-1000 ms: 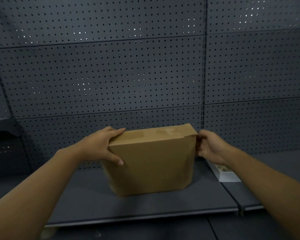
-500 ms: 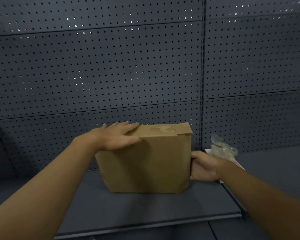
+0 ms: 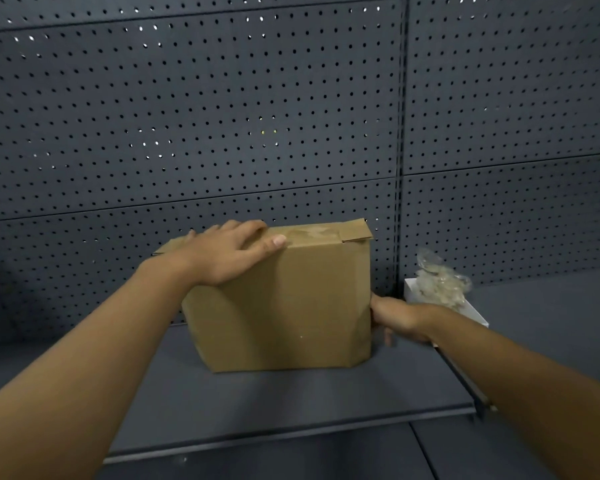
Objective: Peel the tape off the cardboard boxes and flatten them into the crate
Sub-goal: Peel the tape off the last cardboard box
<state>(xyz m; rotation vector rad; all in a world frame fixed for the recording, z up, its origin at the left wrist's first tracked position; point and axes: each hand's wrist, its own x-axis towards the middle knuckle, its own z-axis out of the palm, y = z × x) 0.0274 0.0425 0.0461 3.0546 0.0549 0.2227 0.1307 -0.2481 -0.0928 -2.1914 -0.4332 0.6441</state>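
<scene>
A brown cardboard box (image 3: 281, 303) stands on a grey shelf (image 3: 291, 403). The left hand (image 3: 229, 252) lies flat, fingers straight, on top; the right hand (image 3: 397, 318) grips its side. Steady it firmly, then peel the tape slowly.

Shelf (image 3: 291, 403) front free; tape wad (image 3: 440, 284) crowds right.

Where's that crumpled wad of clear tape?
The tape wad sits on a white box on the shelf, right of the cardboard box.
</scene>
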